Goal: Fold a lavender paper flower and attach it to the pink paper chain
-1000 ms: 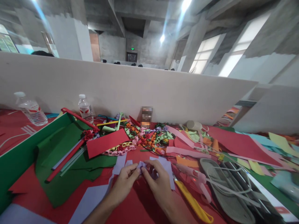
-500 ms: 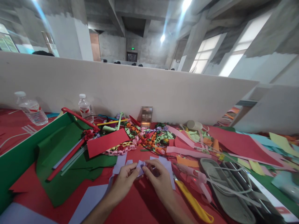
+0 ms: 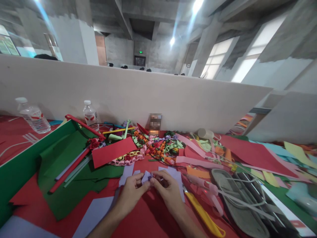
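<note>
Between my two hands is a small folded piece of purple paper. My left hand pinches it from the left with thumb and fingers. From the right, my right hand has its thumb and bent fingertips closed on the same piece. Flat purple sheets lie just behind and beside the hands on the red table covering. A yellow-handled cutter rests to the right of my right hand, near a pink glue gun with a small red light.
Colourful paper chains heap up behind the hands. Two water bottles stand at the left by a white partition. Green paper and rolled sticks lie left. An opened grey case with cables sits right.
The small purple piece has turned slightly between my fingers and shows more of its folded face. Both hands remain in nearly the same place.
</note>
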Demonstrator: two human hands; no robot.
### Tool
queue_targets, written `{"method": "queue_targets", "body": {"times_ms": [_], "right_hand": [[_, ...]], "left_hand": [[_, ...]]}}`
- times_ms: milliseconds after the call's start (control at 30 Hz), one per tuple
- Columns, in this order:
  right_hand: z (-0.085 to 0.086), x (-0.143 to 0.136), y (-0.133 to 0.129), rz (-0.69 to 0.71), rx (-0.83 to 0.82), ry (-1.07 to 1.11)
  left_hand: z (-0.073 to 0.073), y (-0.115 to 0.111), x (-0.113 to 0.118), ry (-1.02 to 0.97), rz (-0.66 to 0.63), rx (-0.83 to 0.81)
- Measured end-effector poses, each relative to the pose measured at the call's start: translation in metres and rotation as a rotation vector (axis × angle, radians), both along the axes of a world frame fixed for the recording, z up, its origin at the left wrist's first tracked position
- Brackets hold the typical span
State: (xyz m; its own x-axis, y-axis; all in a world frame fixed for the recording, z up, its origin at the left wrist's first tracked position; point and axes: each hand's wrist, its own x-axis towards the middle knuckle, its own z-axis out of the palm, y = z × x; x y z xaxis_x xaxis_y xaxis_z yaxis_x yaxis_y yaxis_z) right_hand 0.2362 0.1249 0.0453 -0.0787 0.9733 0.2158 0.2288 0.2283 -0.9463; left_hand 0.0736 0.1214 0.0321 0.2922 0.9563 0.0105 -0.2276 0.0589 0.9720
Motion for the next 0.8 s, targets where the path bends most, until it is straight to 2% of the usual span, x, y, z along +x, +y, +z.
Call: {"method": "queue_targets", "body": {"times_ms": [100,300,600,800], "right_hand": [[0.0000,0.0000,-0.0010,-0.005,0.001,0.001],[0.0010,-0.0022,-0.0040,-0.044,0.056,-0.064],[0.0073,-0.0021,-0.0050,-0.032,0.095,-0.083],[-0.0023,-0.0062,-0.0102,-0.112,0.152,-0.078]], "left_hand": [[0.0010,-0.0004,0.0008,-0.043,-0.016,-0.011],[0.0062,-0.0041,0.0011,0.032,0.000,0.005],[0.0007,-0.0011,0.0006,-0.015,-0.017,-0.010],[0.0019,-0.0043,0.0037,0.117,0.133,0.041]]}}
